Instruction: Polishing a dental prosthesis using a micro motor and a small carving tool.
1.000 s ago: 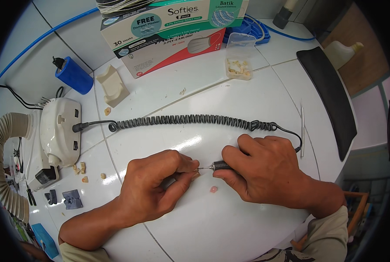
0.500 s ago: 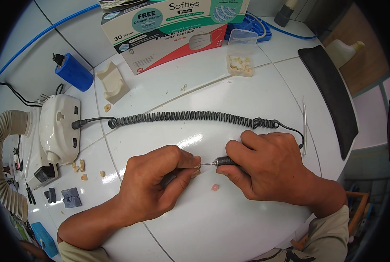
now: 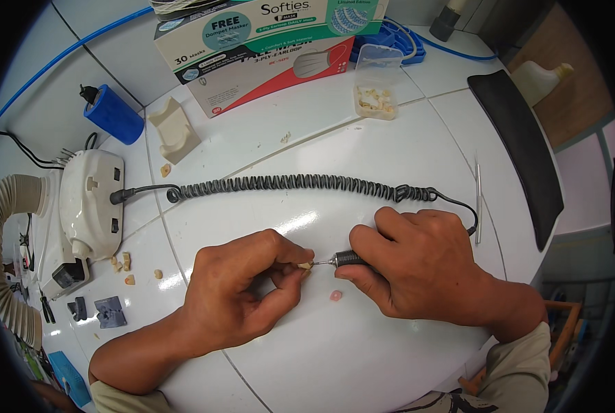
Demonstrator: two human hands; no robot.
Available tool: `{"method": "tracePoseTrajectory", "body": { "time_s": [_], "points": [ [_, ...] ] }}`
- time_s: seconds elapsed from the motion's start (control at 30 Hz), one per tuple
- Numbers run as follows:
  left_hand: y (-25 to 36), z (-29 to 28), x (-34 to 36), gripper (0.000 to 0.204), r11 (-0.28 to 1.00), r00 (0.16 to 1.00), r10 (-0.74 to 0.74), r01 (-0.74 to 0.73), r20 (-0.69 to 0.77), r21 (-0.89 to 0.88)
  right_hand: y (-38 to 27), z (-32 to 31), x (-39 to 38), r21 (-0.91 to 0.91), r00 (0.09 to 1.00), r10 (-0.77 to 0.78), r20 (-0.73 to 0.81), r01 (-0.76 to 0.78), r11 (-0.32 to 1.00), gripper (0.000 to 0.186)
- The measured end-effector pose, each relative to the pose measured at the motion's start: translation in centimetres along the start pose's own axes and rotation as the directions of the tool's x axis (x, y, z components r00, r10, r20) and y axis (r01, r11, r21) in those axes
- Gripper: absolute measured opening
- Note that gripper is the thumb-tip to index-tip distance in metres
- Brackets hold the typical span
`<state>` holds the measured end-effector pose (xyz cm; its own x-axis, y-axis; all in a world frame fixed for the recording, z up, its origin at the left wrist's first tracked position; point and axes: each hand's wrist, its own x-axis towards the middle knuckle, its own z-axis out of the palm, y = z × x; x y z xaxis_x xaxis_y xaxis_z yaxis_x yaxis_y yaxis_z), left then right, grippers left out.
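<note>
Between thumb and index finger, my left hand [image 3: 242, 286] pinches a small cream, tooth-like piece [image 3: 305, 266], mostly covered by the fingertips. My right hand [image 3: 424, 265] is wrapped round a black rotary handpiece [image 3: 348, 258]. Its thin metal bur [image 3: 323, 261] points left, and the tip meets the piece or lies right beside it. From the handpiece's rear, a coiled black cord [image 3: 287, 182] runs over the white tiled worktop to a white box-shaped unit [image 3: 90, 203] at the left. Just below the bur, a small pink lump [image 3: 335, 295] lies on the tiles.
Face mask boxes [image 3: 273, 69] stand at the back, beside a clear case of cream pieces [image 3: 375, 100]. A blue cylinder [image 3: 114, 115] and a beige block [image 3: 173, 129] sit back left. Grey blocks [image 3: 110, 312] lie left; a thin metal tool [image 3: 478, 203] lies right.
My left fingers have shifted their pinch slightly, so more of the cream piece shows. The handpiece stays at the piece. The whole view has moved a little.
</note>
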<state>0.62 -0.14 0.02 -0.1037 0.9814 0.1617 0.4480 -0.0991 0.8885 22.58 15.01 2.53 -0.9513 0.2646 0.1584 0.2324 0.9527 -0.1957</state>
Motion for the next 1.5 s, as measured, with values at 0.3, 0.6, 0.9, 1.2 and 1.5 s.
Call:
{"method": "tracePoseTrajectory", "body": {
  "time_s": [0.3,0.6,0.9,1.2,1.5],
  "points": [
    [0.22,-0.08,0.14,0.018,0.999,1.000,0.029,-0.029,0.013,0.038,-0.18,-0.10,-0.10,-0.009,1.000,0.009,0.019,-0.009,1.000,0.039],
    [0.29,-0.62,0.06,0.016,0.998,0.995,-0.067,0.067,0.073,0.002,-0.19,0.22,-0.08,-0.008,1.000,0.015,0.010,-0.015,1.000,0.039],
    [0.49,-0.59,0.09,0.014,0.994,0.990,-0.103,0.106,0.093,-0.025,-0.19,0.11,-0.10,-0.020,1.000,0.009,0.013,-0.008,1.000,0.039],
    [0.28,-0.32,0.00,0.015,1.000,0.999,-0.013,0.013,0.036,0.009,-0.19,-0.22,0.01,0.005,0.999,0.011,0.042,-0.011,1.000,0.038],
    [0.37,-0.30,0.06,0.013,0.999,1.000,0.005,-0.006,0.027,0.045,-0.13,-0.11,0.05,0.011,0.999,0.007,0.032,-0.007,1.000,0.038]
  ]
}}
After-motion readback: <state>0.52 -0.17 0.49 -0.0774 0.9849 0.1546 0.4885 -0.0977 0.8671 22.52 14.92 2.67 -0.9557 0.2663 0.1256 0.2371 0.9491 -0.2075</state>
